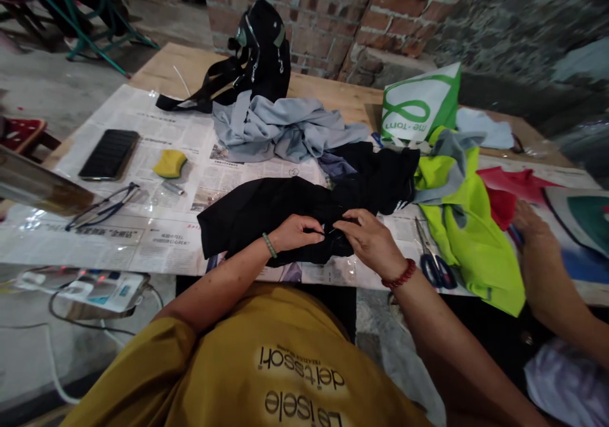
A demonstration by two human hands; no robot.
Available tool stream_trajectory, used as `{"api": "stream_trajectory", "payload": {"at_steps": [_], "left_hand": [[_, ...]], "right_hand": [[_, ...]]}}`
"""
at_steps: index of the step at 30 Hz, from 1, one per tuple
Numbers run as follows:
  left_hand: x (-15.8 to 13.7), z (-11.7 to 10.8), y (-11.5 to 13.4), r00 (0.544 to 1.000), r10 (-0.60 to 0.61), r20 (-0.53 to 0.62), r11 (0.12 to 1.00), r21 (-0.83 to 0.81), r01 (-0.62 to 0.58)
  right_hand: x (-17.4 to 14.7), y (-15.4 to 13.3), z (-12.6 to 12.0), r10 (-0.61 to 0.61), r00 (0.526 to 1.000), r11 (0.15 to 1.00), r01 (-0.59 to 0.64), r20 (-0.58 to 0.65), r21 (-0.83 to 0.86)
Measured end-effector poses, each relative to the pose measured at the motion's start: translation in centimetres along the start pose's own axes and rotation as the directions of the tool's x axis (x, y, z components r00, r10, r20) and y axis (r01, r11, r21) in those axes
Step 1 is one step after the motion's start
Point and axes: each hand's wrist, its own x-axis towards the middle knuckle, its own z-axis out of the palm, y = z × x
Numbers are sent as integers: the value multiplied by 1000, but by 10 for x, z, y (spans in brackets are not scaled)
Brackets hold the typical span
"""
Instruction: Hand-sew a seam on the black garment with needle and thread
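Note:
A black garment [257, 214] lies across the newspaper in front of me. My left hand [295, 232], with a green bead bracelet at the wrist, is closed in a pinch on its cloth. My right hand [373, 240], wearing a red bead bracelet, pinches close beside it at the same spot. A tiny pale glint shows between the fingertips, too small to name. To the right of my right hand lie dark-handled scissors [435, 265], blades pointing away. A neon-yellow garment [492, 249] spreads beyond them and hangs over the table edge.
Newspaper [157, 233] covers the table. On the left are a phone [109, 154], a yellow sponge [170, 163], glasses [107, 208] and a bottle [42, 183]. Grey cloth [290, 125], a black bag [266, 49] and a green-white bag [419, 106] stand behind. Another person's hand [535, 230] is at right.

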Motion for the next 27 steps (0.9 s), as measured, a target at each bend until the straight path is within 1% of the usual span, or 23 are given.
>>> {"api": "stream_trajectory", "payload": {"at_steps": [5,11,16,22,25,27], "left_hand": [[0,0,1,999,34,6,999,0,-34],[0,-2,1,998,68,17,997,42,-69],[0,-1,-1,997,71,22,996,58,-72],[-1,0,-1,990,131,41,988,74,-134],[-1,1,0,987,147,72,984,91,-153],[-2,1,1,982,160,96,981,95,-169]], "right_hand": [[0,0,1,-41,997,994,46,59,-95],[-1,2,2,-45,994,995,53,95,-81],[0,1,3,-68,994,998,69,87,-10],[3,3,2,-48,992,993,35,120,113],[6,2,-1,-13,991,981,-13,136,192],[9,-1,-3,68,988,963,-101,138,250]]}}
